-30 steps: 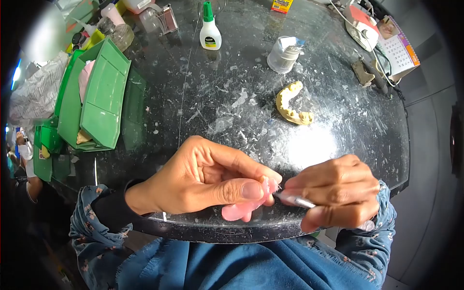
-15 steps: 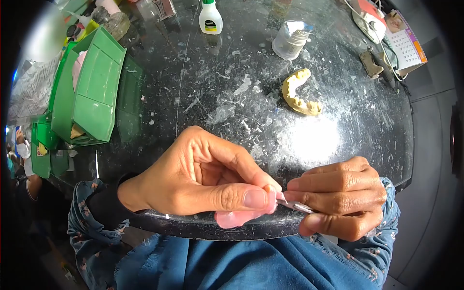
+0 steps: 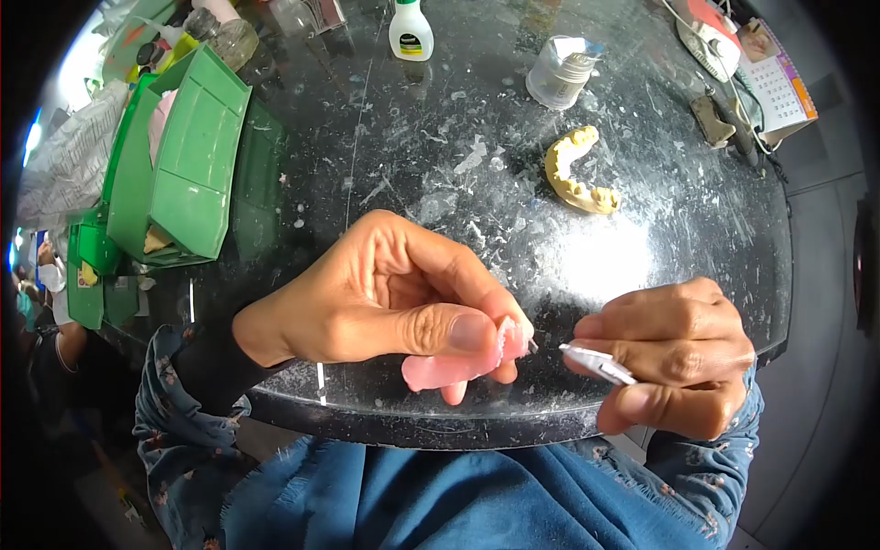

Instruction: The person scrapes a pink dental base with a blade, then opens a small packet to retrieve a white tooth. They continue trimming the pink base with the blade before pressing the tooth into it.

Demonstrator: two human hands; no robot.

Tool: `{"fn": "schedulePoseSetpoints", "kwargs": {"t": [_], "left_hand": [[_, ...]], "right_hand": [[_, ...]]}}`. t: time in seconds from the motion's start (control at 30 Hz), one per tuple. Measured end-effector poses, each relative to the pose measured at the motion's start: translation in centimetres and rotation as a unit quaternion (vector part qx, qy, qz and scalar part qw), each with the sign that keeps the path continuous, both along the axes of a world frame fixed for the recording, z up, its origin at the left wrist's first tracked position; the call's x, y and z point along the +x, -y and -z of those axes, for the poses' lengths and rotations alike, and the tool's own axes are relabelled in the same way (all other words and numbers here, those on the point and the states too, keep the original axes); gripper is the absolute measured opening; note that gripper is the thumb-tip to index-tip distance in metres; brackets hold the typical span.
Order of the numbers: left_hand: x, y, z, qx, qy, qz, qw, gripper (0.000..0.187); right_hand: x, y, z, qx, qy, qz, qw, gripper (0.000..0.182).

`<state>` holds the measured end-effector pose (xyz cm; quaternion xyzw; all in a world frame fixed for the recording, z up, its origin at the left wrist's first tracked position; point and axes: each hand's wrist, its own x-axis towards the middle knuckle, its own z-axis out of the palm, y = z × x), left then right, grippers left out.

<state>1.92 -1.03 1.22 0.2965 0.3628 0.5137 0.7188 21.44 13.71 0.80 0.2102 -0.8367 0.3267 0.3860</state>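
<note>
My left hand (image 3: 394, 307) is closed, pinching a pink denture plate (image 3: 449, 368) between thumb and fingers. A short, thin wire-like bit (image 3: 533, 346) sticks out at the plate's right end; part of the plate is hidden behind the thumb. To the right, my right hand (image 3: 678, 357) is wrapped round a shiny metal tool that looks like pliers (image 3: 598, 363), its handles hidden in the palm. The tool's tip points at the plate, with a small gap between them. Beyond both hands, a yellowish horseshoe-shaped dental cast (image 3: 573, 179) with teeth lies on the dark table.
Green bins (image 3: 188, 183) stand at the left, near crumpled plastic (image 3: 78, 170). At the back are a white bottle (image 3: 411, 35) and a clear cup (image 3: 561, 78). A handled tool (image 3: 733, 128), a red-and-white device (image 3: 706, 41) and a calendar (image 3: 779, 87) sit far right.
The metal tool has come away from the pink plate as my right hand moved right and turned it. My left hand has risen slightly, still pinching the plate. The view has shifted a little.
</note>
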Motion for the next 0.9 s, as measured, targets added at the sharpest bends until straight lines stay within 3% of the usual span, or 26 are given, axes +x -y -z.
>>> {"fn": "schedulePoseSetpoints", "kwargs": {"t": [0.1, 0.63, 0.73, 0.9], "left_hand": [[0.1, 0.0, 0.0, -0.007, -0.005, 0.01, 1.0, 0.024], [0.3, 0.1, 0.4, 0.017, 0.019, 0.018, 1.0, 0.024], [0.5, 0.1, 0.2, 0.009, 0.022, -0.01, 1.0, 0.022], [0.7, 0.1, -0.7, -0.063, -0.019, -0.027, 0.997, 0.012]], "right_hand": [[0.1, 0.1, 0.1, -0.003, 0.02, -0.04, 0.999, 0.028], [-0.6, -0.3, 0.7, -0.044, 0.026, -0.012, 0.999, 0.026], [0.2, 0.4, -0.9, -0.1, 0.118, 0.069, 0.986, 0.024], [0.3, 1.2, -1.1, -0.179, 0.184, 0.081, 0.963, 0.016]]}}
